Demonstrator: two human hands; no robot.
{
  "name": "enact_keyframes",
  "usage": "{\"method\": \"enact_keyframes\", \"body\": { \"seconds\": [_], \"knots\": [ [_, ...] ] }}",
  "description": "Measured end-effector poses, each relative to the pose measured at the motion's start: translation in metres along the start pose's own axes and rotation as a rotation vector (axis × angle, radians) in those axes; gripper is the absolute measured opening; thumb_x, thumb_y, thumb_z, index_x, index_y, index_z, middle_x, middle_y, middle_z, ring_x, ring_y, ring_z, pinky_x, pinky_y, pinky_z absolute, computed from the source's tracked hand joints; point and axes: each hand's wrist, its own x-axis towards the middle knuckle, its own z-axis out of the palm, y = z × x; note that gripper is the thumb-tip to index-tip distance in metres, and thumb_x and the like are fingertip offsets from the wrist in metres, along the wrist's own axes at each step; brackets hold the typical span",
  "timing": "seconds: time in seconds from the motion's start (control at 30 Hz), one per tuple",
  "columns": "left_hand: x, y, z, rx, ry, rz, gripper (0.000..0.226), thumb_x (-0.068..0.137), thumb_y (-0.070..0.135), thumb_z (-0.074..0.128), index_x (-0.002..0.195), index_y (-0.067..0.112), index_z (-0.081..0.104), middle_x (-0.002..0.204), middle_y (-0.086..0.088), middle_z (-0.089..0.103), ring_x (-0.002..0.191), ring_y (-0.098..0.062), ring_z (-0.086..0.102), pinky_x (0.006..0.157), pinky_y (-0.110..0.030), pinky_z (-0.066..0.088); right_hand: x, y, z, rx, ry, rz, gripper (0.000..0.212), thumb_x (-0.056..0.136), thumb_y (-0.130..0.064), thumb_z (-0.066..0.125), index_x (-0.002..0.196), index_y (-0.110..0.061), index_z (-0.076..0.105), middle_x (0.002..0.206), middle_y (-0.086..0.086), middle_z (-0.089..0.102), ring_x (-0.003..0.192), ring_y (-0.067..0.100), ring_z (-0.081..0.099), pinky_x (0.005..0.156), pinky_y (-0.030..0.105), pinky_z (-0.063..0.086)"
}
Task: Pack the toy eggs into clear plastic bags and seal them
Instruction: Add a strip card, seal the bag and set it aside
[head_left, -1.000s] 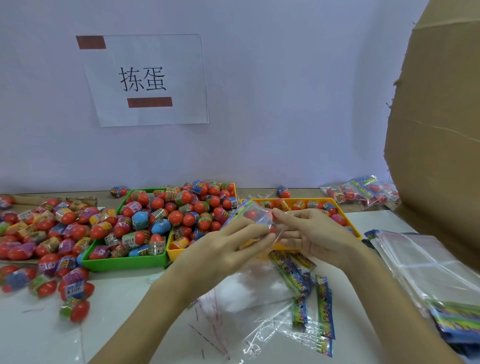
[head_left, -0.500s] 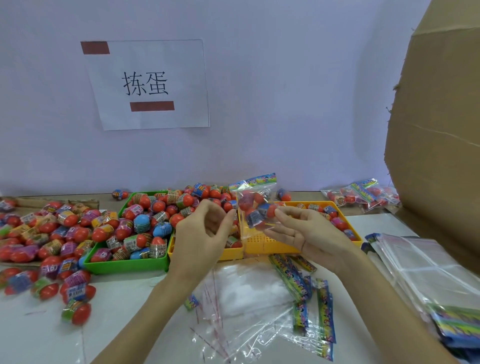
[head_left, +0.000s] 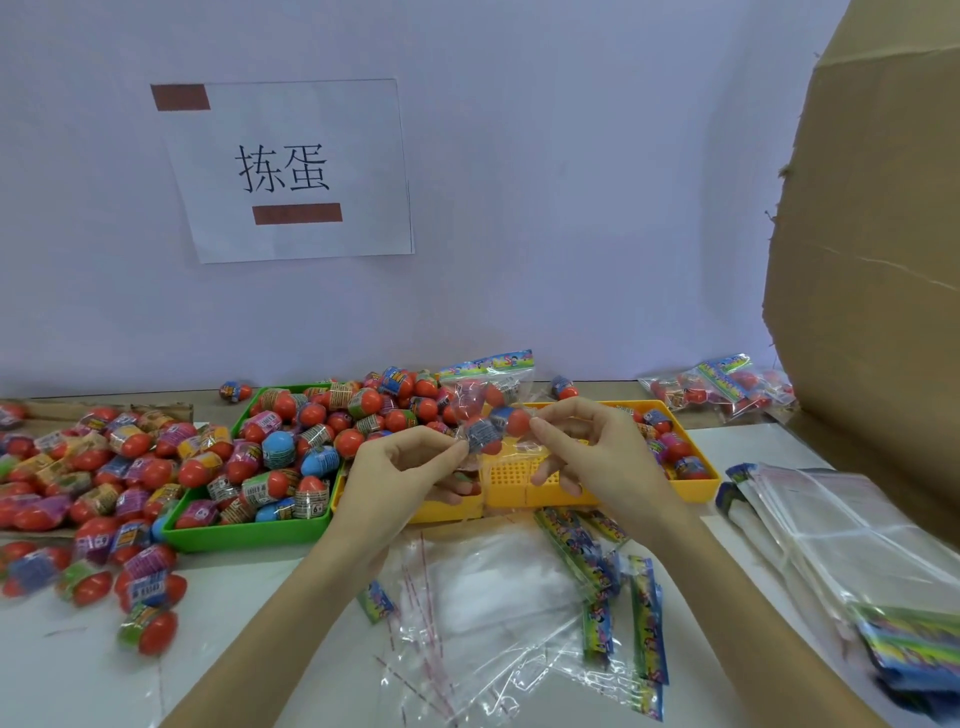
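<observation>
A clear plastic bag of toy eggs (head_left: 487, 402) with a colourful header card on top hangs upright in the air over the yellow tray (head_left: 540, 486). My left hand (head_left: 402, 473) pinches its lower left edge. My right hand (head_left: 592, 454) pinches its lower right edge. Several red eggs with coloured wrappers show through the bag. Loose toy eggs (head_left: 311, 415) fill the green tray (head_left: 244, 532) and lie heaped on the table at the left (head_left: 93, 467).
Empty clear bags (head_left: 488, 603) and colourful header cards (head_left: 644, 618) lie in front of me. A stack of clear bags (head_left: 852, 540) sits at the right. Filled bags (head_left: 722, 389) lie at the back right beside a tall cardboard box (head_left: 872, 249).
The filled bag rose from lying between my hands to hanging upright. My left hand let go, then came back to pinch its lower left edge.
</observation>
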Motion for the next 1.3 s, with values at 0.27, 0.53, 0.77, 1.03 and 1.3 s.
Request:
{"method": "enact_keyframes", "body": {
  "seconds": [0.27,0.53,0.77,1.03,1.3],
  "knots": [
    [0.002,-0.001,0.002,-0.019,-0.015,-0.025,0.022,0.102,0.029,0.067,0.113,0.013,0.078,0.097,-0.008,0.083,0.084,-0.030,0.080,0.066,-0.027,0.065,0.009,0.003,-0.021,0.290,0.218,0.137,0.024,0.101,-0.017,0.069,0.118,0.000,0.066,0.090,0.016,0.080,0.073,0.015,0.077,0.058,0.016,0.056],
    [0.003,-0.002,0.003,0.046,-0.047,-0.021,0.032,0.103,0.035,0.062,0.103,0.008,0.079,0.089,-0.011,0.081,0.074,-0.027,0.077,0.059,-0.027,0.064,0.022,0.010,-0.042,0.475,0.533,0.071,0.066,0.104,0.005,0.056,0.162,-0.012,0.031,0.166,0.011,0.037,0.116,0.017,0.065,0.099,0.031,0.057],
    [0.006,-0.008,-0.003,0.488,0.215,0.318,0.008,0.100,0.018,0.072,0.106,0.023,0.075,0.090,0.009,0.075,0.081,-0.010,0.070,0.067,-0.017,0.057,0.021,0.015,-0.033,0.332,0.432,0.078,0.032,0.103,0.007,0.056,0.134,-0.004,0.061,0.129,0.013,0.070,0.103,0.012,0.076,0.086,0.022,0.062],
    [0.015,-0.024,-0.021,1.018,0.188,0.461,0.020,0.099,0.014,0.073,0.119,0.012,0.074,0.121,-0.003,0.063,0.117,-0.018,0.049,0.101,-0.024,0.037,0.013,0.003,-0.022,0.470,-0.038,0.137,0.021,0.104,-0.008,0.058,0.109,-0.004,0.078,0.083,0.010,0.065,0.064,0.016,0.064,0.077,0.036,0.056],
    [0.007,-0.008,-0.015,1.149,-0.004,0.746,0.016,0.095,0.015,0.078,0.110,0.010,0.076,0.102,-0.003,0.065,0.092,-0.020,0.063,0.075,-0.036,0.061,-0.004,-0.004,-0.008,-0.123,-0.601,0.082,0.023,0.103,-0.035,0.067,0.105,-0.015,0.078,0.068,0.004,0.057,0.047,0.013,0.052,0.043,0.022,0.043]
  ]
}}
